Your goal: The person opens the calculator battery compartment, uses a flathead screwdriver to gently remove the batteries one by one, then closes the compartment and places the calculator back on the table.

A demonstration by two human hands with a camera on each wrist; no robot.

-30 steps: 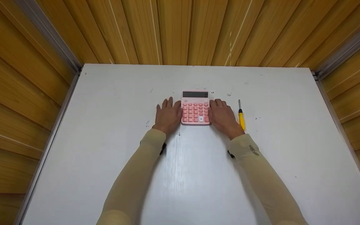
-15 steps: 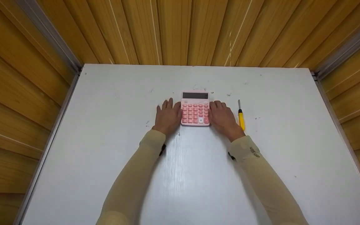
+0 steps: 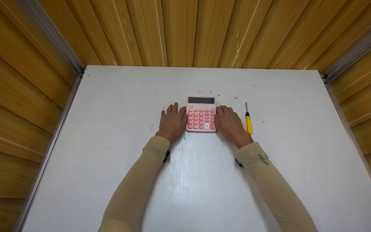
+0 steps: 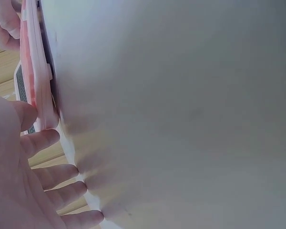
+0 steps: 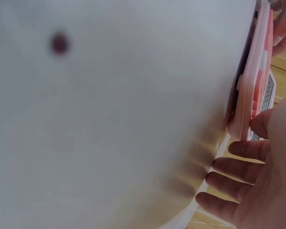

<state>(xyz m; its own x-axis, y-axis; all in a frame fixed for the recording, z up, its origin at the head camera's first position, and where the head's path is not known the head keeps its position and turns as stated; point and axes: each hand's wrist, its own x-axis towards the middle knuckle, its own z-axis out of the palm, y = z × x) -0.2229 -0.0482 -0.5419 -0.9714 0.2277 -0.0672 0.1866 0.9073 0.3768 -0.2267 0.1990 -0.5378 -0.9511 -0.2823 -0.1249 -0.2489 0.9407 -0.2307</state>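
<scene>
I have the left hand point(image 3: 173, 123) and right hand point(image 3: 231, 125), fingers loosely extended, flanking the calculator point(image 3: 201, 118) face-up mid-table point(image 3: 124, 106), a thumb against each side, presumably so opposing pressure stops it skewing, with the screwdriver point(image 3: 248, 123) lying just beyond the right hand.

Plus sign point(image 3: 207, 126) on white key point(image 3: 206, 127) of pink calculator point(image 3: 201, 105), other keys point(image 3: 195, 118) too small to read; sleeve lettering point(image 3: 263, 159) illegible

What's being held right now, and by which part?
The pink calculator, between both hands, by its long side edges: left hand against its left, right hand against its right.
</scene>
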